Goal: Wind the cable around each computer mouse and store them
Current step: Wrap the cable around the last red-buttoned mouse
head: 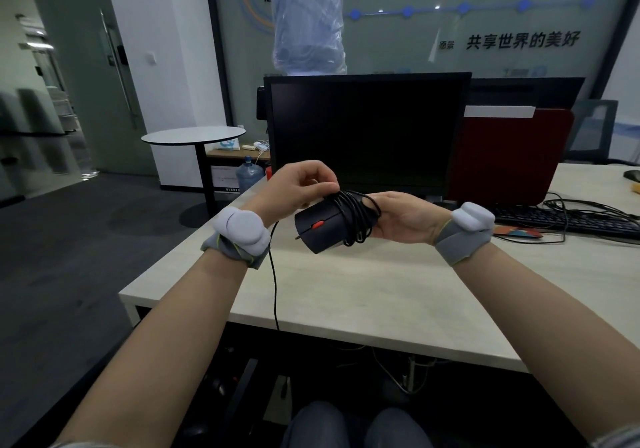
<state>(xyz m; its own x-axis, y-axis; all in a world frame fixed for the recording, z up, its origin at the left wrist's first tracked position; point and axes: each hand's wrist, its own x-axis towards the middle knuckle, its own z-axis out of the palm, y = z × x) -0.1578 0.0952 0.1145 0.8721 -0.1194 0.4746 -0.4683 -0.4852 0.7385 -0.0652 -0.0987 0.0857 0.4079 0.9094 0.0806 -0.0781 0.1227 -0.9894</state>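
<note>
A black computer mouse (320, 227) with a red scroll wheel is held above the desk (363, 295), its nose toward me. Several loops of its black cable (356, 215) wrap its rear half. My right hand (403, 220) grips the mouse from the right, fingers under the loops. My left hand (299, 186) pinches the cable just above the mouse. The loose end of the cable (274, 285) hangs down from my left hand, across the desk and over its front edge.
A dark monitor (367, 136) stands right behind my hands. A black keyboard (568, 220) with tangled cables lies at the right, beside a red divider (512, 156). A second mouse (632, 174) sits at the far right. A round table (194, 135) stands back left.
</note>
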